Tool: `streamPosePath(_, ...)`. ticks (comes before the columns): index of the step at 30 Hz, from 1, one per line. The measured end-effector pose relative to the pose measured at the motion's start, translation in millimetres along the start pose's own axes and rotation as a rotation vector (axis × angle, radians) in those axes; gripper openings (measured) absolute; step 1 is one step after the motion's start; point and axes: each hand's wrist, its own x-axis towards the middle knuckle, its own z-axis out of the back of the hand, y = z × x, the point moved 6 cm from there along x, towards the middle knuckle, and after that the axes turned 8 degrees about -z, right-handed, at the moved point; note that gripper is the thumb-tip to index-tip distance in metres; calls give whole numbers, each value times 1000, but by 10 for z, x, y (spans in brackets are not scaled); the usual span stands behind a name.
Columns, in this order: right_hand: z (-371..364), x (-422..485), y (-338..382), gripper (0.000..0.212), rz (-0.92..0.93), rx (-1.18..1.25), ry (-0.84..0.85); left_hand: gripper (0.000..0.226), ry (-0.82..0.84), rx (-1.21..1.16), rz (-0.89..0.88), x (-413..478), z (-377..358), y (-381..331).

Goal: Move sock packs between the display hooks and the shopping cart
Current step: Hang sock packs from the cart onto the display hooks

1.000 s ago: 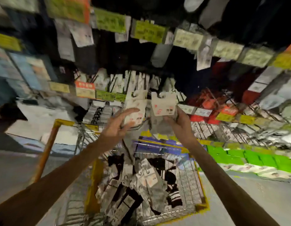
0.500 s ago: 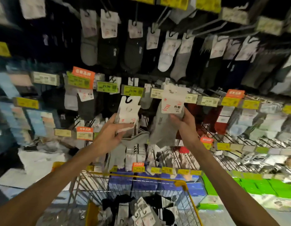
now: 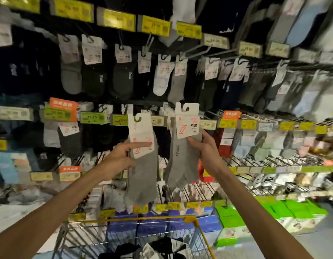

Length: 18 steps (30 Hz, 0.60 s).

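Both hands are raised in front of the sock wall, each holding one pack of grey socks upright by its white card.

The left hand [image 3: 117, 159] grips the left sock pack [image 3: 143, 174] at the lower edge of its card. The index finger lies straight across the front of the card and the other fingers are curled at the pack's left edge. The socks hang below the hand, their toes reaching down to the row of yellow price tags [image 3: 174, 205] above the cart.

The right hand [image 3: 208, 152] pinches the right sock pack [image 3: 180, 165] just under its card, with the thumb on the front and the fingers behind. This pack sits a little higher than the left one and tilts slightly. The two packs are side by side with a narrow dark gap between them.

Neither pack is on a hook; both are held in the air in front of the middle row of the display. The display hooks [image 3: 194, 51] above carry rows of grey, black and white socks.

The shopping cart [image 3: 191, 220], with its yellow rim, stands directly below the hands, well apart from the held packs. Dark and white cart packs [image 3: 162, 245] lie in its wire basket. Blue boxes [image 3: 152, 228] and green boxes [image 3: 234, 217] sit on the low shelf behind the cart.
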Motion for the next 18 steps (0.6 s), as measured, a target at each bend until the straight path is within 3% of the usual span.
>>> streamPosePath(4, 156, 14, 106, 41, -36, 25, 71, 66, -12, -156, 72, 221, -289, -42)
streamPosePath(8, 294, 36, 87, 45, -65, 53, 164, 18, 1, -287, 91, 472, -796, -264)
streamPosePath(10, 370, 72, 44, 45, -70, 31, 184, 22, 4, -234, 88, 600, -1014, -324)
streamPosePath(14, 612, 194, 2, 45, -25, -69, 188, 48, -37, -23, 23, 861, -1294, -350)
streamPosePath(18, 809, 279, 150, 37, -5, -139, 255, 30, -81, 13, 1, 1061, -1504, -481)
